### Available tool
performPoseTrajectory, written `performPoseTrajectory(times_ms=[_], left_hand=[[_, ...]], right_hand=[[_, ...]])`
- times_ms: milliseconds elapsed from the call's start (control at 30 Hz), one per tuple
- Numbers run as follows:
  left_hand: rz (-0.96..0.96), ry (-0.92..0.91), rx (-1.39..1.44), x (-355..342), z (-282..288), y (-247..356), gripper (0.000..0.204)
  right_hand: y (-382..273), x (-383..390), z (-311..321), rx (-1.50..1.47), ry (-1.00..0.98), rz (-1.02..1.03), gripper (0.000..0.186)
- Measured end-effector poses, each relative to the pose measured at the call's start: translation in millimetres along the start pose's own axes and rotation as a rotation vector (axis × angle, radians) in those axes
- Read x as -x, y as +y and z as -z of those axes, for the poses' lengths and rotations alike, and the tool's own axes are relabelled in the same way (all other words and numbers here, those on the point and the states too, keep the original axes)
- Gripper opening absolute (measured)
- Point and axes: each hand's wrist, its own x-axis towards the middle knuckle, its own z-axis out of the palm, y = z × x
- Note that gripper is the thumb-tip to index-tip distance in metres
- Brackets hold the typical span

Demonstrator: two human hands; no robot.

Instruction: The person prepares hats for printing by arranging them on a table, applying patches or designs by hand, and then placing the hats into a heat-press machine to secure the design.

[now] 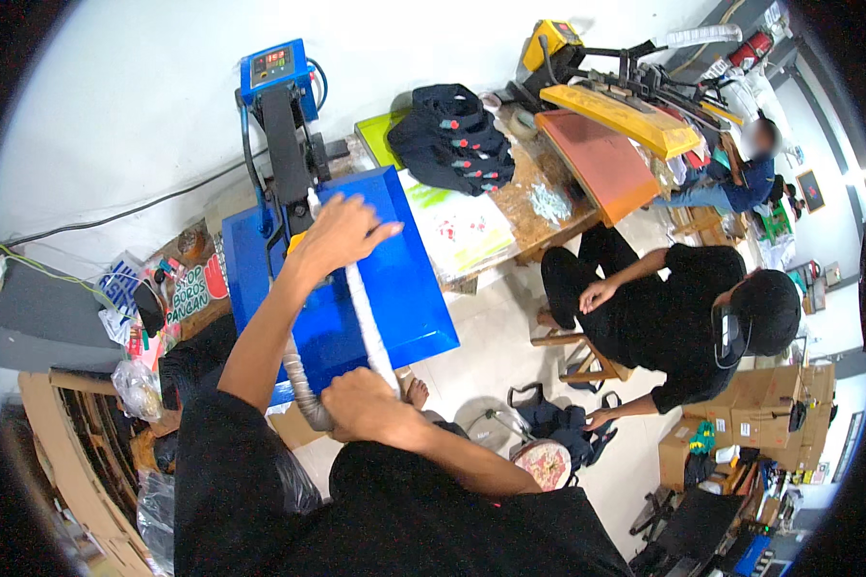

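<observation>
A blue heat press [409, 303] stands directly in front of me, its wide plate lowered. Its U-shaped lever handle, wrapped in pale tape [366, 322], comes toward me over the plate. My right hand [364, 404] is closed around the near end of this handle. Above the plate, close to the press arm [287, 144], is my left hand [339, 231], with fingers stretched out, thumb apart and nothing seen in it. The fingertips are slightly blurred. Whatever lies under the plate is hidden.
Dark printed fabric [452, 139] lies piled on the worktable [534, 207], right of the press. Beyond it stands a yellow-and-orange press [601, 159]. A co-worker in black [683, 322] sits at the right, one hand at dark bags [558, 423]. Cardboard boxes [755, 409] stand behind.
</observation>
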Motion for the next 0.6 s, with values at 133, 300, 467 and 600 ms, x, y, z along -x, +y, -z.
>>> performPoseTrajectory(times_ms=[133,300,467,600], left_hand=[[0.251,-0.126,-0.002,-18.2,-11.5,-0.1,0.080],[0.312,-0.066,0.005,-16.0,-16.4,0.0,0.087],[0.402,-0.161,0.457,-13.8,20.1,0.2,0.077],[0.133,0.438,0.462,53.7,55.0,11.7,0.033]], right_hand=[[6.7,2.4,-10.6,-0.019,0.058,0.029,0.024],[2.8,9.7,-12.4,-0.086,0.097,0.062,0.023],[-24.8,39.2,52.4,-0.136,0.013,0.070,0.032],[-34.0,39.2,50.5,-0.002,0.062,0.088,0.039]])
